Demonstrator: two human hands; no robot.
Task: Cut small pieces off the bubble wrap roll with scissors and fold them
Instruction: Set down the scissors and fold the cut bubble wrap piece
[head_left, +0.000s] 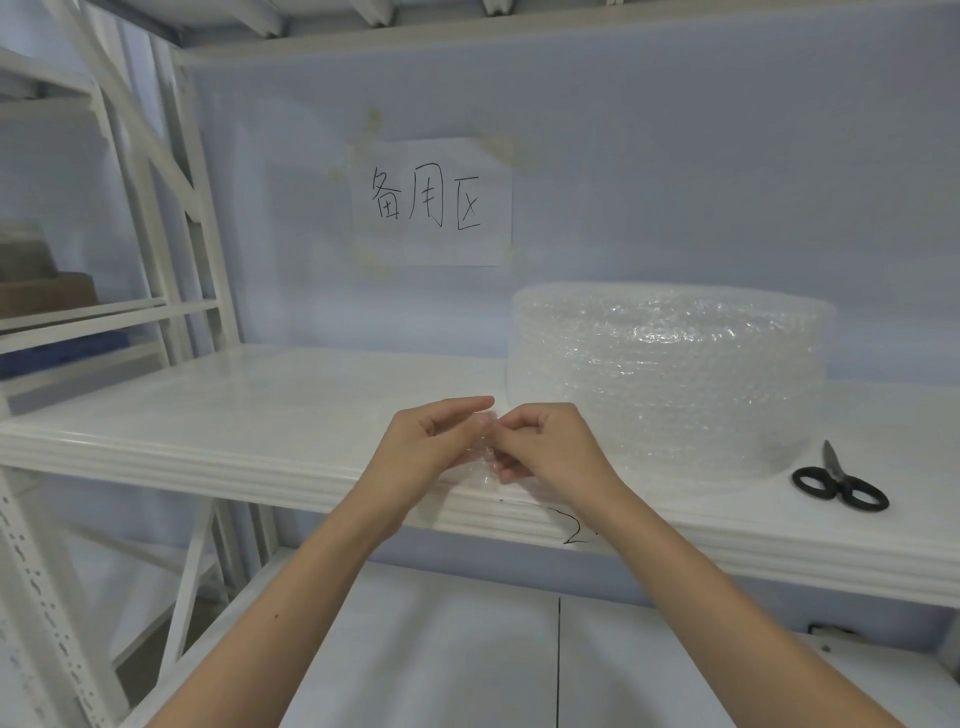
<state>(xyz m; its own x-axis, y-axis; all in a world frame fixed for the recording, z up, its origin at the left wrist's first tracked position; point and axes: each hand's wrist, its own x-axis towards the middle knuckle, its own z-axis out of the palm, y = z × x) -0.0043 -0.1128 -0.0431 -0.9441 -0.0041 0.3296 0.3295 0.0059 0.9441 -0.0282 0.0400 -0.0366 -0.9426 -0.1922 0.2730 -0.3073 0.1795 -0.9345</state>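
A small clear piece of bubble wrap (485, 460) is held between both hands above the front edge of the white shelf (234, 415). My left hand (426, 452) pinches its left side with the index finger stretched out. My right hand (550, 447) pinches its right side with curled fingers. Most of the piece is hidden by the fingers. The big bubble wrap roll (670, 374) stands upright on the shelf just behind and right of my hands. Black-handled scissors (839, 480) lie closed on the shelf to the right of the roll.
A paper sign with handwritten characters (431, 202) hangs on the back wall. White rack uprights (171, 218) stand at the left. A lower shelf board (441, 654) lies below my forearms. A black scribble (571, 527) marks the shelf's front lip.
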